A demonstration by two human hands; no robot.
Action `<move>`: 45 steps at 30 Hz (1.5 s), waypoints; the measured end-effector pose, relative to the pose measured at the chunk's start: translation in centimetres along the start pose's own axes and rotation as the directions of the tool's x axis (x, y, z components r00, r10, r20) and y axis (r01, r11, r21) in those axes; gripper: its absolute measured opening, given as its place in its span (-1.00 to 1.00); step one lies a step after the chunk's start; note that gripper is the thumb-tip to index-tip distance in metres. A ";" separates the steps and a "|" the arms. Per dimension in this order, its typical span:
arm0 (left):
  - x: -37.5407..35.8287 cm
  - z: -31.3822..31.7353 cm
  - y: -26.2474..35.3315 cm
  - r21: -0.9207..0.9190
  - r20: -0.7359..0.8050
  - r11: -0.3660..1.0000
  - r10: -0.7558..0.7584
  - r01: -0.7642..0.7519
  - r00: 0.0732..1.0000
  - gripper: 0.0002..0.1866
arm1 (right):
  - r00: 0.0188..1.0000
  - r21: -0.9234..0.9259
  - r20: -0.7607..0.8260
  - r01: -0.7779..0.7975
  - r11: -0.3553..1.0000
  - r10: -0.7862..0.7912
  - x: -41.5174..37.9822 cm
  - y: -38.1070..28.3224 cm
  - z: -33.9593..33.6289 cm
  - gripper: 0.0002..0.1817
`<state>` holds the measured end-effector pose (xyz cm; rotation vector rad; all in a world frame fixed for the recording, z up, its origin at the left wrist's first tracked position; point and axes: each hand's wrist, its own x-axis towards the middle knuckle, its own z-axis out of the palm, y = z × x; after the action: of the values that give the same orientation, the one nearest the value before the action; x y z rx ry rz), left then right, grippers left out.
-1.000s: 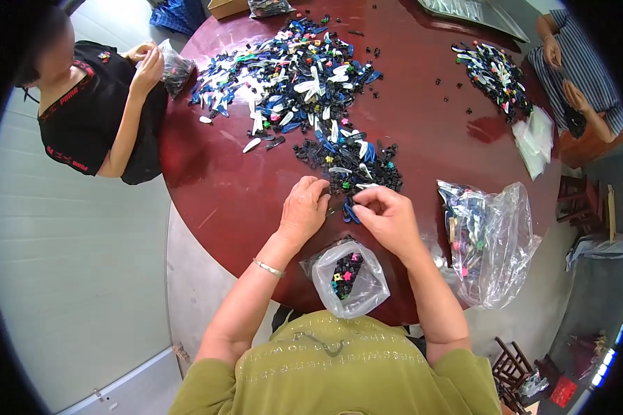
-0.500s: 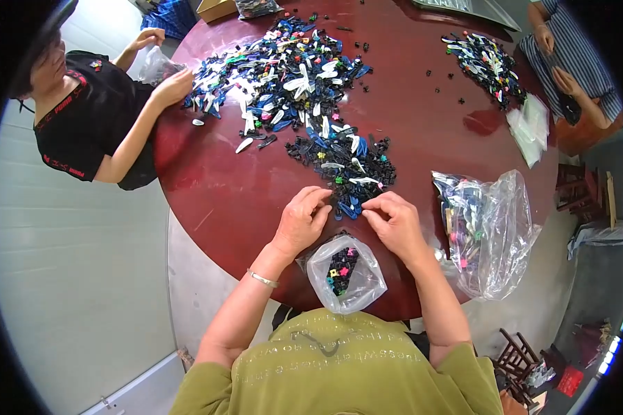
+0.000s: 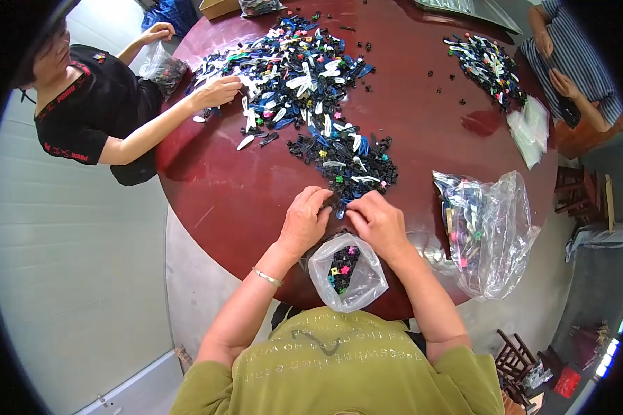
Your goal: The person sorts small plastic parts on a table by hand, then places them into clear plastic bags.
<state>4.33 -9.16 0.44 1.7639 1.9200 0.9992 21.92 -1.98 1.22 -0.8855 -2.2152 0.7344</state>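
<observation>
My left hand (image 3: 306,220) is at the near tip of a pile of hair clips (image 3: 342,162), its thumb and fingers curled together; what they pinch is too small to make out. Close on its right, my right hand (image 3: 381,223) has thumb and forefinger pressed together at a blue snap hair clip (image 3: 340,211). Black, blue and white clips, some with coloured flowers, make up the pile. Just below my hands stands an open clear plastic bag (image 3: 375,289), with small black clips and a few coloured flower clips inside.
A filled plastic bag (image 3: 495,238) lies right of my forearm. The large clip heap (image 3: 291,76) spreads across the round red table (image 3: 415,131). A co-worker's hand (image 3: 218,92) reaches into it from the left. Another person (image 3: 574,76) sits far right by a smaller heap (image 3: 488,66).
My right hand has moved left, closer to my left hand, over the blue clips. The left co-worker's hand has moved from the bag to the heap.
</observation>
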 end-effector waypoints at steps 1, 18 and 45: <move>-0.1 0.0 0.0 -0.023 0.002 1.000 -0.007 0.007 1.000 -0.64 | 0.999 -0.006 0.035 0.012 1.000 -0.012 0.0 -0.1 0.2 -0.84; -0.7 -0.4 -0.2 0.014 -0.011 1.000 0.004 -0.004 1.000 -0.57 | 0.986 0.296 0.028 -0.163 0.941 0.162 1.3 -0.5 0.2 -0.83; -0.7 -0.9 0.2 0.086 0.007 0.995 0.051 -0.051 0.999 -0.71 | 0.990 0.065 0.139 -0.024 0.998 0.015 1.1 0.0 0.3 -0.83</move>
<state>3.93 -10.06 1.05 1.8698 1.9511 0.9413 21.04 -1.23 1.41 -0.8472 -2.2917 0.8982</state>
